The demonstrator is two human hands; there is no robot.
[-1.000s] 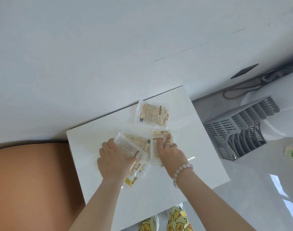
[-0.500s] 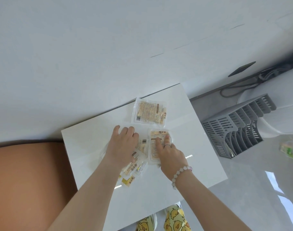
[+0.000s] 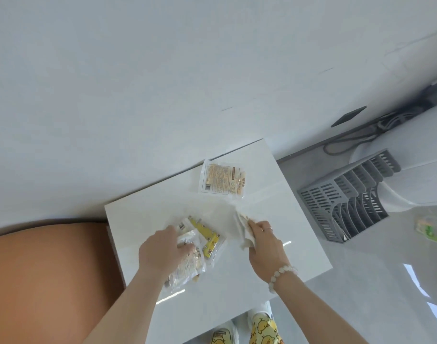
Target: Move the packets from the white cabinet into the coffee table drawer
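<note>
On top of the white cabinet (image 3: 274,244) lie clear snack packets with tan and yellow print. My left hand (image 3: 162,252) grips a bunch of several packets (image 3: 200,244) near the middle of the top. My right hand (image 3: 264,240), with a ring and a bead bracelet, pinches one packet (image 3: 242,232) that is lifted and blurred by motion. A single packet (image 3: 222,180) lies flat near the back edge, apart from both hands. No coffee table drawer is in view.
A white wall rises right behind the cabinet. A tan rounded surface (image 3: 46,281) abuts its left side. On the floor at the right stand a grey slotted rack (image 3: 346,197) and dark cables (image 3: 356,137). My yellow slippers (image 3: 262,331) show below the front edge.
My left hand has gathered the pile of packets and pulled it toward me. My right hand has lifted its packet off the top, tilting it up.
</note>
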